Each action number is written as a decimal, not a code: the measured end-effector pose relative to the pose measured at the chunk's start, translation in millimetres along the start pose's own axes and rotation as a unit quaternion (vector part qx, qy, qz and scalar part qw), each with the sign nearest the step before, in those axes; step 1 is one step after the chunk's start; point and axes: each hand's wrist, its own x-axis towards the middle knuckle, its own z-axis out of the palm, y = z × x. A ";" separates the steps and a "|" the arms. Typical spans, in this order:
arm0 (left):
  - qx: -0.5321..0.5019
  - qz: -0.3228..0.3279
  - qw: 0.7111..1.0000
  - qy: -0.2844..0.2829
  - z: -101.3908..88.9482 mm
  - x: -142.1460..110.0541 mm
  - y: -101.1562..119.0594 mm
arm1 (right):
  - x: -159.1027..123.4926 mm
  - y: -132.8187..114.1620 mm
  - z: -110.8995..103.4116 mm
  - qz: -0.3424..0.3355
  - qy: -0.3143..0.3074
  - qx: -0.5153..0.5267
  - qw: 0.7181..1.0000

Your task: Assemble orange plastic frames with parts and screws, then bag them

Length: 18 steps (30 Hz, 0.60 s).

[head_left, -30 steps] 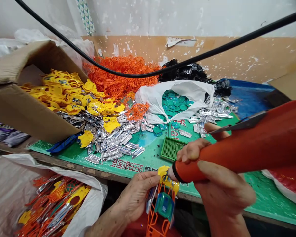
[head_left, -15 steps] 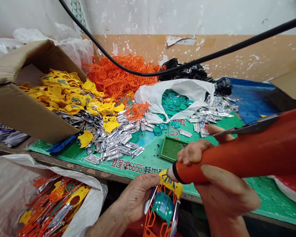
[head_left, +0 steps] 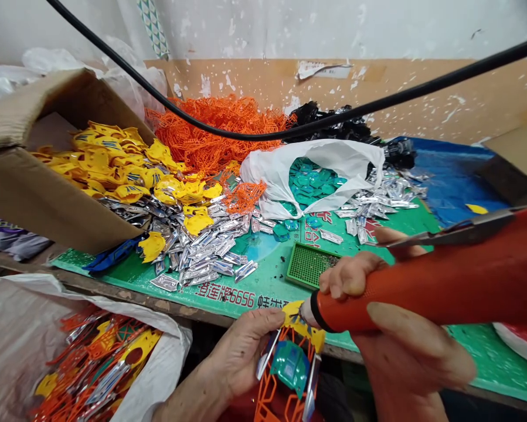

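The left hand (head_left: 241, 351) pinches an orange plastic lattice frame (head_left: 267, 398) at its yellow moulded tab (head_left: 301, 322), with a teal moulded piece (head_left: 290, 368) hanging in the frame. The frame sits just in front of a square green perforated plastic grid (head_left: 309, 265). The right hand (head_left: 399, 328) is clamped around a thick orange tubular tool with a steel blade (head_left: 421, 287), and the tool's black-ringed end touches the yellow tab. The hands stand just apart. Behind the grid, a white plastic bag (head_left: 272, 181) holds teal pieces. To the grid's left lie loose silver strips (head_left: 201, 252) on the green printed counter (head_left: 263, 281), then a cardboard box (head_left: 26, 193) of yellow moulded pieces (head_left: 109, 161).
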 end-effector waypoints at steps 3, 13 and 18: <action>0.042 0.036 0.998 0.015 -0.9 -2.3 -0.6 | -0.6 0.7 0.4 0.000 0.000 -0.002 1.000; 0.132 0.083 0.988 0.023 3.6 -7.9 -4.5 | -5.7 2.7 1.9 0.004 -0.011 -0.018 1.000; 0.145 0.092 0.985 0.034 2.7 -11.1 -5.8 | -10.1 4.6 7.5 -0.001 0.000 -0.028 1.000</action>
